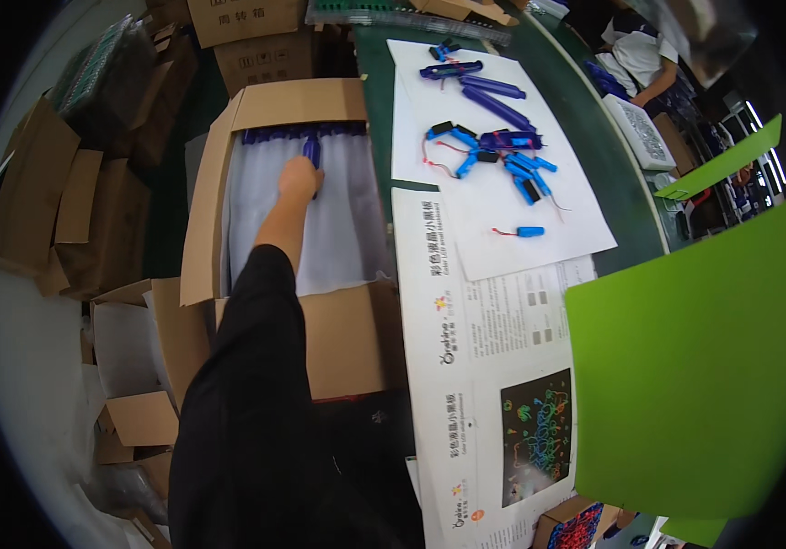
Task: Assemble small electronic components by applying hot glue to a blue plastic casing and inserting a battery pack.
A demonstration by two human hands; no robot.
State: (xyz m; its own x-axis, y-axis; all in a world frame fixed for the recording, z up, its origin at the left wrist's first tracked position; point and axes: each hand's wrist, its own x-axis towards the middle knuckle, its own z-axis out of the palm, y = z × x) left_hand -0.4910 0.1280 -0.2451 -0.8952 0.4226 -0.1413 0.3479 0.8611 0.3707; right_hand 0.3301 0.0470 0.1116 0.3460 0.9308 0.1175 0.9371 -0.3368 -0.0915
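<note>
My left hand [298, 180] reaches into an open cardboard box [276, 103], its fingers closed round a long dark purple plastic piece [311, 149]. A row of similar purple pieces [269, 136] shows along the box's far inner edge. White foam sheeting [342, 224] lies below the hand and covers most of the box's contents. To the right, a white sheet [420, 151] bears several long purple pieces [495, 107] and small blue battery-like cylinders [530, 231] with thin red leads. My right hand is out of view.
A large green panel [685, 375] stands at the right beside printed card sheets [434, 311] on the green table [635, 215]. More cardboard boxes [105, 210] stack at the left. A box of small red and blue parts [576, 528] sits low. Another person [640, 55] works at far right.
</note>
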